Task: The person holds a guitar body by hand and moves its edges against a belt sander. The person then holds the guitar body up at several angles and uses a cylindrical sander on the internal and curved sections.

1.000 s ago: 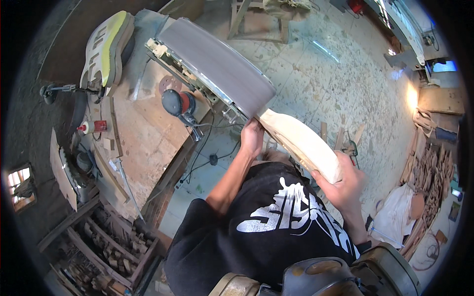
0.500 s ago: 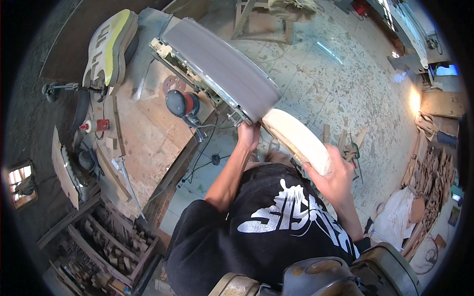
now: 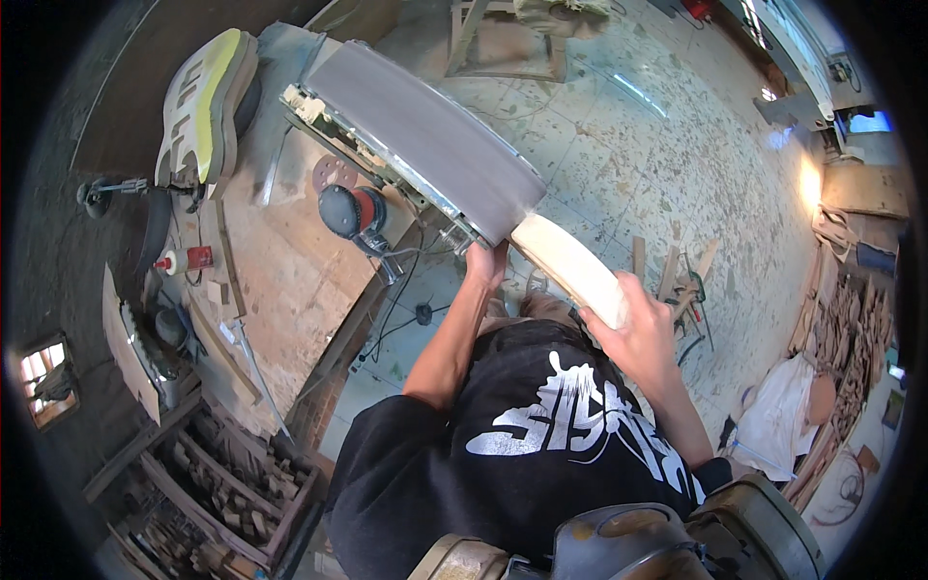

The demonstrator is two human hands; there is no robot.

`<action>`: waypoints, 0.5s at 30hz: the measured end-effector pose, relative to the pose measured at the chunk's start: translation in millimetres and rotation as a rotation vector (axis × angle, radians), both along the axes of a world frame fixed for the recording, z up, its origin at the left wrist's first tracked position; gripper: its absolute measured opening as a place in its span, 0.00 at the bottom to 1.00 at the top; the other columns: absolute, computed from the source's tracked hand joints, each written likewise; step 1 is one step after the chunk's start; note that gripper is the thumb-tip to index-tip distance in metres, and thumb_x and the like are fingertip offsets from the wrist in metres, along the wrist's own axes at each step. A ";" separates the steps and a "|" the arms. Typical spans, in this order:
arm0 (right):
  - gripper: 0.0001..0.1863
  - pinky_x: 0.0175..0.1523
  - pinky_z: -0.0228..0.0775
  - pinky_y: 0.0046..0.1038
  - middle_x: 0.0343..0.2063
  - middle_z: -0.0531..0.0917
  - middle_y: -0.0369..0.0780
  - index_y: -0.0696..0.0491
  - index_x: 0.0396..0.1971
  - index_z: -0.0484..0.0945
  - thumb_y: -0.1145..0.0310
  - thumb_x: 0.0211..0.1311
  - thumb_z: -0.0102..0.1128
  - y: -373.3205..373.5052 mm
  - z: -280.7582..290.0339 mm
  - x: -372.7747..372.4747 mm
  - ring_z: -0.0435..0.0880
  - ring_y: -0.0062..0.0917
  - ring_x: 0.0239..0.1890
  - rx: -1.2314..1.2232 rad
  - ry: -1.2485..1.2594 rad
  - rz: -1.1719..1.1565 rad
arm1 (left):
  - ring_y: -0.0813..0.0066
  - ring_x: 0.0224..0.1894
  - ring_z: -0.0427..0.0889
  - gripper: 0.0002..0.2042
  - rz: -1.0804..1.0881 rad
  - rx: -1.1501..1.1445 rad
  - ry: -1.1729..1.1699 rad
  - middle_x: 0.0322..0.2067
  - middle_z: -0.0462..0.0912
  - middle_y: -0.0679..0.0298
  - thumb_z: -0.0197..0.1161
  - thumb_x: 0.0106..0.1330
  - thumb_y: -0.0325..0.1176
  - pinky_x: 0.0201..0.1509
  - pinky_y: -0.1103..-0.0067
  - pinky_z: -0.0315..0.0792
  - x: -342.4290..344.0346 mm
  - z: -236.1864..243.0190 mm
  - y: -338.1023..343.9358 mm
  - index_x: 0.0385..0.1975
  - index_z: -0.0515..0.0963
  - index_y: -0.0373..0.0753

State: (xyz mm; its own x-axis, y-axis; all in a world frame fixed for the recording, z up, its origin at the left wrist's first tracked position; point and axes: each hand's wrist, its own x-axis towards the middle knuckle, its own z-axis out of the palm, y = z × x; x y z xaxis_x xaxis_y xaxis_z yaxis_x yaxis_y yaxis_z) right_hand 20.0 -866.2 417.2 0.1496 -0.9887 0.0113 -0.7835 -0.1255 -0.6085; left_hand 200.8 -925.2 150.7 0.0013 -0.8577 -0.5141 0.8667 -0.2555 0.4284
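Observation:
A pale, curved wooden piece [image 3: 565, 256] slants down to the right, its upper end against the rounded end of a belt sander [image 3: 425, 135] with a broad grey belt. Around the piece's lower end, my right hand [image 3: 633, 324] is closed, thumb on the near side and fingers over the far side. My left hand [image 3: 483, 268] is closed at the upper end, just below the sander's edge. Its fingertips are hidden behind the wood and the machine.
Left of the sander, a wooden workbench [image 3: 280, 319] carries a red and black orbital sander [image 3: 353, 211], a sanding disc [image 3: 334, 174] and a red bottle [image 3: 186, 259]. Scrap wood fills a crate [image 3: 227, 483] at lower left. Clamps [image 3: 691, 295] lie on the floor to the right.
The wooden piece's lower end and my right hand have shifted a little left and up, and the piece looks narrower. My left hand stays beside the sander's end.

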 end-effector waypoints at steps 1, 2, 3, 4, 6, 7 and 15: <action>0.26 0.36 0.79 0.34 0.30 0.85 0.51 0.58 0.45 0.75 0.68 0.47 0.76 -0.7 -2.4 0.4 0.88 0.42 0.34 0.005 0.007 0.006 | 0.62 0.64 0.68 0.21 -0.001 0.000 0.000 0.61 0.70 0.57 0.46 0.75 0.38 0.69 0.68 0.63 -0.5 -3.7 0.2 0.62 0.66 0.33; 0.25 0.36 0.79 0.35 0.30 0.85 0.51 0.58 0.45 0.75 0.68 0.47 0.76 -1.6 -4.7 0.9 0.88 0.42 0.34 0.008 0.015 0.012 | 0.64 0.63 0.70 0.23 -0.016 -0.022 -0.021 0.60 0.72 0.60 0.50 0.73 0.45 0.68 0.68 0.63 -0.7 -8.6 0.1 0.61 0.67 0.36; 0.25 0.36 0.79 0.35 0.30 0.85 0.51 0.58 0.45 0.75 0.68 0.47 0.76 -2.6 -7.8 1.5 0.88 0.42 0.34 0.006 0.015 0.012 | 0.66 0.62 0.71 0.26 -0.031 -0.045 -0.043 0.58 0.74 0.63 0.54 0.71 0.51 0.68 0.68 0.63 -0.9 -13.6 0.1 0.61 0.68 0.39; 0.24 0.35 0.79 0.36 0.29 0.85 0.51 0.58 0.44 0.76 0.67 0.47 0.76 -3.6 -11.6 2.2 0.88 0.43 0.32 0.003 0.019 0.021 | 0.66 0.62 0.71 0.26 -0.030 -0.046 -0.043 0.58 0.74 0.63 0.54 0.71 0.51 0.68 0.68 0.63 -1.1 -18.4 0.3 0.61 0.68 0.39; 0.23 0.34 0.79 0.38 0.29 0.85 0.50 0.57 0.43 0.76 0.67 0.47 0.75 -5.8 -16.3 3.2 0.87 0.43 0.31 0.001 0.028 0.025 | 0.66 0.62 0.71 0.27 -0.034 -0.047 -0.045 0.59 0.74 0.63 0.54 0.72 0.52 0.67 0.68 0.65 -3.2 -24.0 0.4 0.62 0.67 0.40; 0.22 0.33 0.79 0.38 0.28 0.85 0.50 0.57 0.41 0.75 0.66 0.47 0.74 -7.4 -17.9 4.1 0.87 0.44 0.30 0.010 0.034 0.025 | 0.66 0.62 0.71 0.27 -0.037 -0.048 -0.042 0.59 0.74 0.63 0.54 0.72 0.52 0.67 0.68 0.65 -3.7 -27.0 -0.9 0.62 0.67 0.40; 0.23 0.33 0.78 0.40 0.26 0.84 0.53 0.57 0.42 0.74 0.66 0.47 0.74 -17.7 -26.2 12.3 0.86 0.47 0.30 0.038 0.100 0.045 | 0.64 0.62 0.70 0.21 -0.023 0.046 0.114 0.60 0.72 0.60 0.52 0.74 0.39 0.67 0.67 0.66 -7.9 -73.1 -1.9 0.63 0.66 0.37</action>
State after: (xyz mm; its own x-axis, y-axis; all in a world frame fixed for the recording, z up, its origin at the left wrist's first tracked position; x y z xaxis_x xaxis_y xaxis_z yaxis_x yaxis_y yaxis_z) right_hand 32.3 -883.9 391.0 0.1926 -0.9803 -0.0430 -0.8345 -0.1406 -0.5328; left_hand 192.8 -927.1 77.6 -0.0793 -0.8323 -0.5487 0.9029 -0.2933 0.3144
